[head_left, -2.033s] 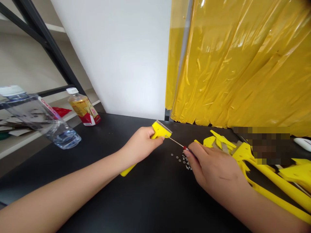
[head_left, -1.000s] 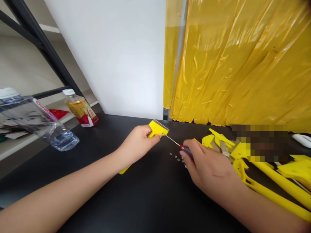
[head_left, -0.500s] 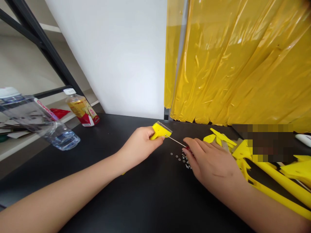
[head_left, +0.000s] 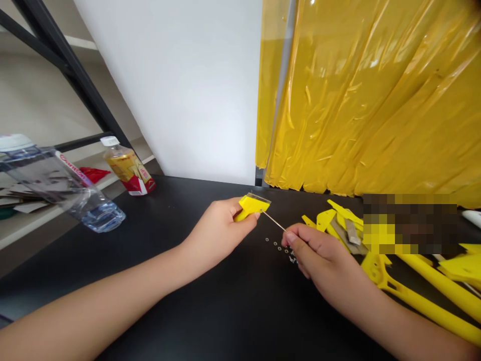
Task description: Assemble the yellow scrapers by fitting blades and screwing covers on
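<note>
My left hand [head_left: 218, 223] is closed on a yellow plastic scraper [head_left: 252, 205], with its wide edge, clear or metallic, facing away from me. A thin screwdriver [head_left: 275, 222] runs from my right hand [head_left: 319, 250] to a small hole or screw near the scraper's right corner, and its tip touches there. The fingers of my right hand wrap round the screwdriver's handle, which is hidden. Under and beside that hand lie several small nuts [head_left: 275, 244] and a little heap of screws [head_left: 292, 259], partly covered by the fingers.
Yellow plastic parts [head_left: 376, 273], some long-handled, are piled at the right of the black table [head_left: 225, 311]. A drink bottle [head_left: 130, 170] and a large clear bottle [head_left: 97, 215] stand at the left. Behind are a white panel [head_left: 195, 100] and yellow plastic sheeting [head_left: 356, 100].
My right hand has rolled round the screwdriver, from back of the hand up to thumb side up. The scraper has shifted slightly right in view.
</note>
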The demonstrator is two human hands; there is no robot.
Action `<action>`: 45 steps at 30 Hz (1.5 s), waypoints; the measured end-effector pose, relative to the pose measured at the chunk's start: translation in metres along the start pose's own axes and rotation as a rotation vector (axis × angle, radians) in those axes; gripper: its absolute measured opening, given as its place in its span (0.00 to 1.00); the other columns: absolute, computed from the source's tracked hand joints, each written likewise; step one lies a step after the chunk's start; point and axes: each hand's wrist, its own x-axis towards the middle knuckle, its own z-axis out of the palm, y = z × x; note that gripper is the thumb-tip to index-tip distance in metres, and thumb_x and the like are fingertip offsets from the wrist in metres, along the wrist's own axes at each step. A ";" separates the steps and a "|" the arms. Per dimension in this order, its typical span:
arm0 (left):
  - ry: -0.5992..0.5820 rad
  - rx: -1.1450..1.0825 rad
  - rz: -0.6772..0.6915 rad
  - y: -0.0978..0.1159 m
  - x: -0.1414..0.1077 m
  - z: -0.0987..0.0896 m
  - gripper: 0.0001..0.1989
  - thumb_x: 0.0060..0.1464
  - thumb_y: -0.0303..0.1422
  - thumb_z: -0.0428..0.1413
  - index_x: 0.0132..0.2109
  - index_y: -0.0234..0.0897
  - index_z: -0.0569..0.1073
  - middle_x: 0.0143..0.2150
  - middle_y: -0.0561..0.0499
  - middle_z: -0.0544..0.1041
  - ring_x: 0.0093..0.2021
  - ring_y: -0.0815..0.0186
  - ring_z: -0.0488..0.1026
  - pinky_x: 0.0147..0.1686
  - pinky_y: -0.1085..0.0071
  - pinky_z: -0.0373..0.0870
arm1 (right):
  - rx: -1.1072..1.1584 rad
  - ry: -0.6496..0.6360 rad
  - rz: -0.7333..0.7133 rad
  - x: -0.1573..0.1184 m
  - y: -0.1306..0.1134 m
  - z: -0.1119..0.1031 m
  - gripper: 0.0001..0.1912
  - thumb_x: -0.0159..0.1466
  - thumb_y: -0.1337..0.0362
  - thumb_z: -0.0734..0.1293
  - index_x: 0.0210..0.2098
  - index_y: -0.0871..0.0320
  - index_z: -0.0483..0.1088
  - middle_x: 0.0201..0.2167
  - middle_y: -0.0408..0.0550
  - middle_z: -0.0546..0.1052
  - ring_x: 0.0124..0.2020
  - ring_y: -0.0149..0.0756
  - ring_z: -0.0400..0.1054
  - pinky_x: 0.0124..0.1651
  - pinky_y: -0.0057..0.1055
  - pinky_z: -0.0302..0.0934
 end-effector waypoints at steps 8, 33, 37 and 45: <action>0.157 0.125 0.168 -0.016 0.017 -0.008 0.18 0.67 0.40 0.53 0.28 0.38 0.68 0.31 0.51 0.73 0.31 0.66 0.68 0.30 0.70 0.65 | -0.502 0.203 -0.211 0.005 0.009 -0.017 0.06 0.72 0.64 0.58 0.45 0.52 0.65 0.35 0.43 0.77 0.34 0.37 0.72 0.36 0.33 0.59; -0.188 -0.316 -0.068 -0.015 0.016 -0.004 0.14 0.68 0.42 0.53 0.42 0.36 0.75 0.39 0.49 0.81 0.29 0.71 0.73 0.26 0.75 0.68 | -0.921 -0.102 -0.506 0.011 0.014 -0.002 0.09 0.71 0.69 0.62 0.34 0.55 0.70 0.31 0.44 0.75 0.30 0.38 0.69 0.34 0.35 0.51; -0.200 -0.360 -0.069 -0.019 0.017 -0.001 0.11 0.66 0.41 0.55 0.43 0.37 0.72 0.43 0.48 0.82 0.30 0.69 0.76 0.25 0.75 0.68 | -0.895 -0.081 -0.548 0.010 0.015 -0.002 0.09 0.70 0.68 0.62 0.33 0.56 0.70 0.30 0.44 0.75 0.30 0.37 0.67 0.35 0.35 0.52; -0.326 -0.499 -0.128 -0.013 0.018 -0.004 0.11 0.66 0.41 0.56 0.45 0.37 0.70 0.43 0.46 0.82 0.28 0.69 0.78 0.23 0.74 0.67 | -0.269 0.204 -0.318 0.012 0.013 -0.018 0.06 0.69 0.64 0.64 0.37 0.54 0.74 0.26 0.39 0.71 0.27 0.31 0.64 0.32 0.29 0.56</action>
